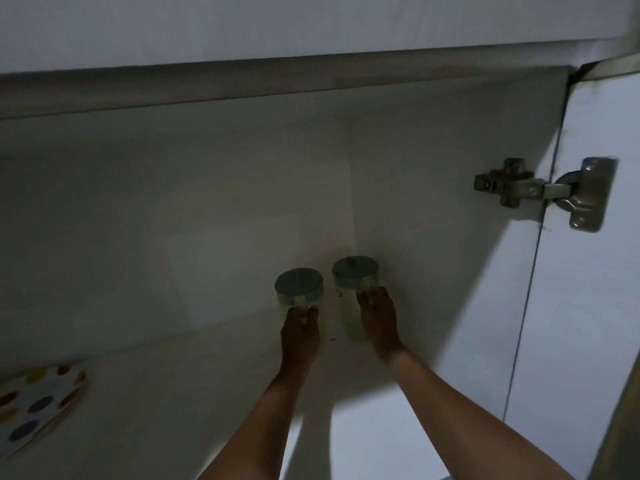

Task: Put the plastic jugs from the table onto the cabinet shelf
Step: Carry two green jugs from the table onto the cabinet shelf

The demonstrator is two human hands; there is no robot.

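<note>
Two pale translucent plastic jugs with grey-green lids stand upright, side by side, deep on the white cabinet shelf. My left hand grips the handle of the left jug. The right jug stands next to the cabinet's right wall, and my right hand holds its handle. Both forearms reach straight into the dim cabinet. The lower parts of the jugs are hidden behind my hands.
A white plate with coloured dots lies on the shelf at the far left. The open cabinet door hangs on a metal hinge at the right. Another shelf's front edge runs overhead.
</note>
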